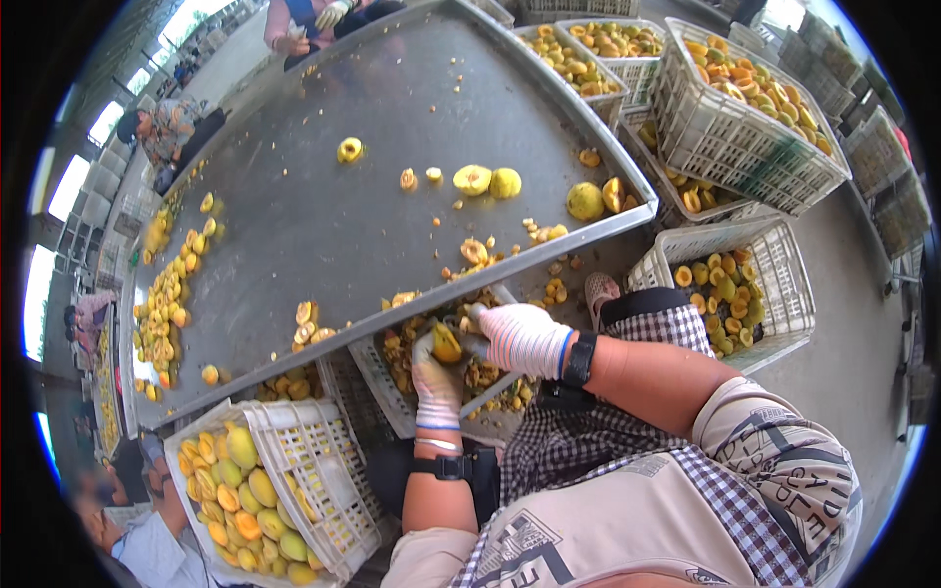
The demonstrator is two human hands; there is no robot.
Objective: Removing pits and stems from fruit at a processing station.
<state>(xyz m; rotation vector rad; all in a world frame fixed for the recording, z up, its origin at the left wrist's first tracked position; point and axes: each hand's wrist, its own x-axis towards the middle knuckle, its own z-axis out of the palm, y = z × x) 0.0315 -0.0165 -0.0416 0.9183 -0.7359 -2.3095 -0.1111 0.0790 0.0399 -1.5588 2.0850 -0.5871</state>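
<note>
My left hand (438, 384), in a soiled white glove, is closed around a yellow peach (447, 343) just below the table's near edge. Close on its right, my right hand (524, 338) wears a striped white glove. Its fingers are curled at the peach; a greyish object shows at them, too hidden to name. Under both hands stands a pale crate (392, 400) with peach pits and scraps in it. On the metal table (323, 206) lie cut peach halves (472, 179), a whole peach (585, 201) and loose pits.
A tilted white crate of peaches (323, 470) stands at my left. At my right is another crate (784, 279) with halves in it. Stacked full crates (745, 157) stand beyond the table's right edge. A person's gloved hand (333, 14) shows at the far edge.
</note>
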